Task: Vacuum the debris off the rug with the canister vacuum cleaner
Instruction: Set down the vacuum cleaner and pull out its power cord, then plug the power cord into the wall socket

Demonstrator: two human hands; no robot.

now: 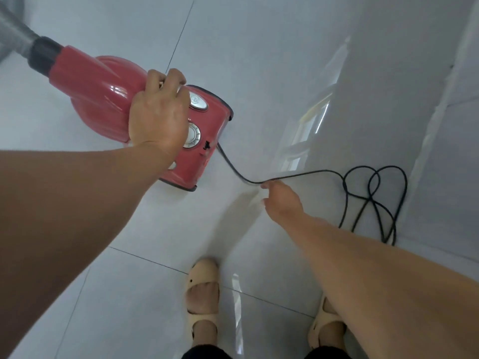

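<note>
Pale tile floor [272, 47]; on it red canister vacuum [103, 99], looped cord [373, 193], sandals [203, 272].

Red vacuum [103, 99], apparently resting on tiled floor [259, 47]; grey hose [15, 29] attached, black cord [372, 195] looped nearby.

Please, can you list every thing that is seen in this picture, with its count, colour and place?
vacuum cleaner: one, red, on the floor at upper left
hose: one, grey, runs from the vacuum cleaner's front end to the top left corner
silver controls: two, on the vacuum cleaner's rear top
power cord: one, black, runs from the vacuum cleaner's rear and lies looped on the floor at right
floor: pale glossy tiles, all around
slippers: two, beige, on the feet at bottom
left hand: grips the vacuum cleaner's top
right hand: pinches the power cord
</note>
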